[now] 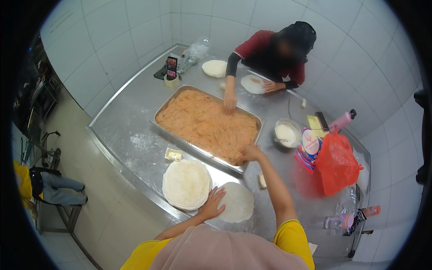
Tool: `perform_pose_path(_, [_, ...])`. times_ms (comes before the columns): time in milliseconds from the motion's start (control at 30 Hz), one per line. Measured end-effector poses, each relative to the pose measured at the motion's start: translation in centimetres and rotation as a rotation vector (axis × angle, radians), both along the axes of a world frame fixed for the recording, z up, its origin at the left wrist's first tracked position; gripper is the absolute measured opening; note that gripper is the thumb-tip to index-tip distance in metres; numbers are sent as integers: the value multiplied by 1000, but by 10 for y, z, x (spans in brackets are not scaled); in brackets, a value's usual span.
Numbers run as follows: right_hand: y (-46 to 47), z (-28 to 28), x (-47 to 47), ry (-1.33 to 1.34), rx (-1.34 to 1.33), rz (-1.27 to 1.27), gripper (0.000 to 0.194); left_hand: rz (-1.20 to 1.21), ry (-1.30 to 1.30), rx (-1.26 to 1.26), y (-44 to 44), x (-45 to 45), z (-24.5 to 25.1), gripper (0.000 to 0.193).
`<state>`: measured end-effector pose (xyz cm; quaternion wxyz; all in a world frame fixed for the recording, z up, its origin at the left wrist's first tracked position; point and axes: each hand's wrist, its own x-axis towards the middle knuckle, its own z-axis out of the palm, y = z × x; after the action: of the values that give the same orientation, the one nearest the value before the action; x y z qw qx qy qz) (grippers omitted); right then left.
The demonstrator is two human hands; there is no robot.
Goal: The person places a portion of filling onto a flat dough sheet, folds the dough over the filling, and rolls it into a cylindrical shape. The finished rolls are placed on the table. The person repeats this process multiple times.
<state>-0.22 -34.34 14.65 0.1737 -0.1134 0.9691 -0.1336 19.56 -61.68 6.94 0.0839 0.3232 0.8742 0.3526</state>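
Note:
My left hand [211, 205] lies with fingers apart between a stack of round dough wrappers [186, 184] and a single thin wrapper [239, 204]. Its fingertips rest at the left edge of the single wrapper. My right hand [250, 153] reaches over the near right corner of a deep steel tray [202, 152]. The fingers dip into an orange minced filling [202, 118] flecked with green. How much they hold is hidden. A small tub of pale paste [173, 154] sits behind the stack, and a pale block [262, 180] lies beside my right forearm.
Across the steel table, a co-worker's hand [230, 101] is in the filling; the other steadies a wrapper [251, 84] bearing filling. A bowl of white paste [287, 133], a red plastic bag [338, 163] and a pink bottle [342, 119] stand right. A phone [171, 69] stands at the back left.

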Motion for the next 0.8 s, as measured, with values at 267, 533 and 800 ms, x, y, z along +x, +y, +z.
perform_pose_path(267, [-24, -11, 11, 3, 198, 62, 52, -6, 16, 35, -1, 1, 0, 60])
perform_pose_path(533, [2, 32, 2, -239, -397, -81, 46, -11, 40, 22, -1, 1, 0, 60])
perform_pose_path(800, [0, 48, 104, -343, -1007, -274, 36, -99, 0, 59, -7, -3, 1, 67])
